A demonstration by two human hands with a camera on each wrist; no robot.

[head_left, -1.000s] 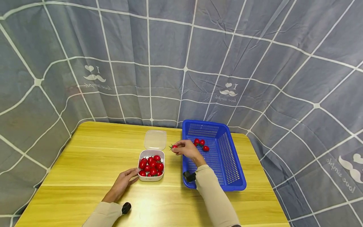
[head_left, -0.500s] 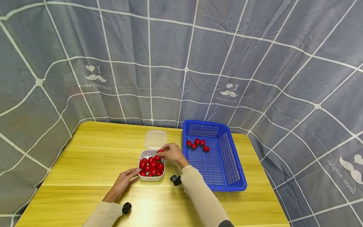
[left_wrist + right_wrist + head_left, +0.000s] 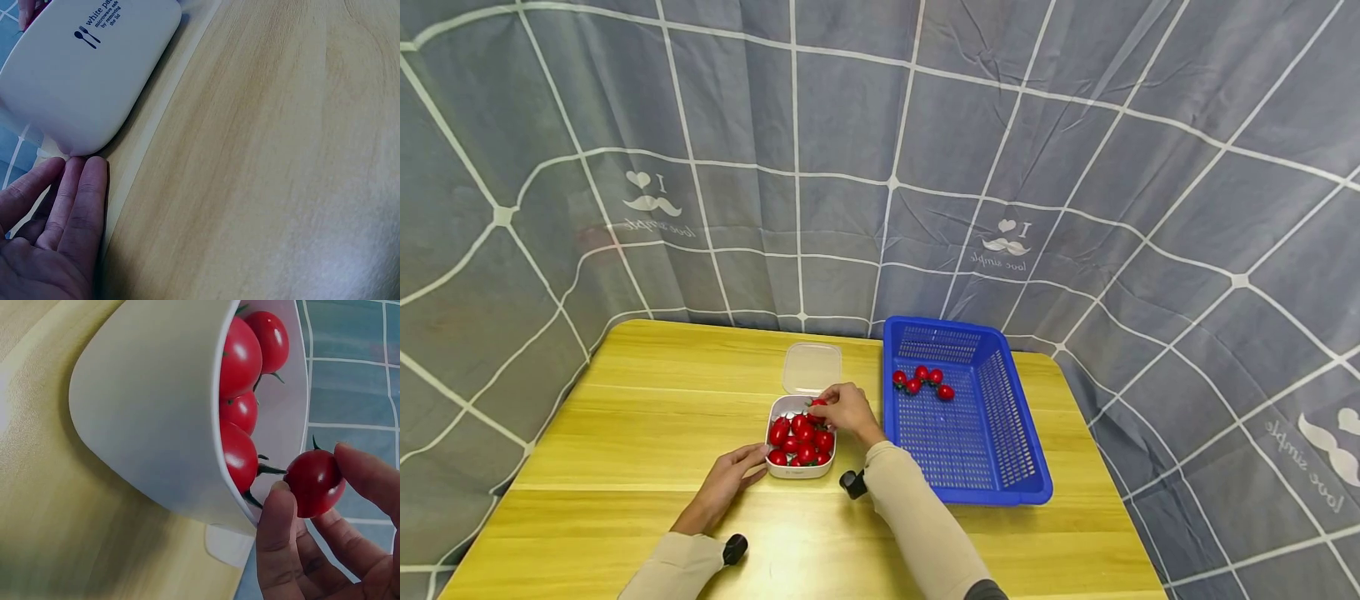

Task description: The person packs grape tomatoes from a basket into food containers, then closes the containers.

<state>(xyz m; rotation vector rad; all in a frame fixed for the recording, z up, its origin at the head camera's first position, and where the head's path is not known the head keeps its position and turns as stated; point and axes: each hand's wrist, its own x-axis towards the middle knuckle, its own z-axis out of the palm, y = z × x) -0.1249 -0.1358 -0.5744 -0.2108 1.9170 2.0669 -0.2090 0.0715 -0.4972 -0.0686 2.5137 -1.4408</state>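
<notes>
My right hand pinches a cherry tomato with a green stem between thumb and fingertips. It holds the tomato over the far right corner of a white square container. Several red cherry tomatoes lie inside that container. At the container's left side rests my left hand, its straight fingers touching the lower wall. Dark printed lettering shows on the white wall in the left wrist view.
A translucent lid lies behind the container on the wooden table. To the right stands a blue plastic basket with several tomatoes toward its back left. A grey curtain with white lines hangs behind the table.
My right hand has carried the tomato left from the basket's near edge to above the white container, then slightly lower into its corner. My left hand has stayed in place.
</notes>
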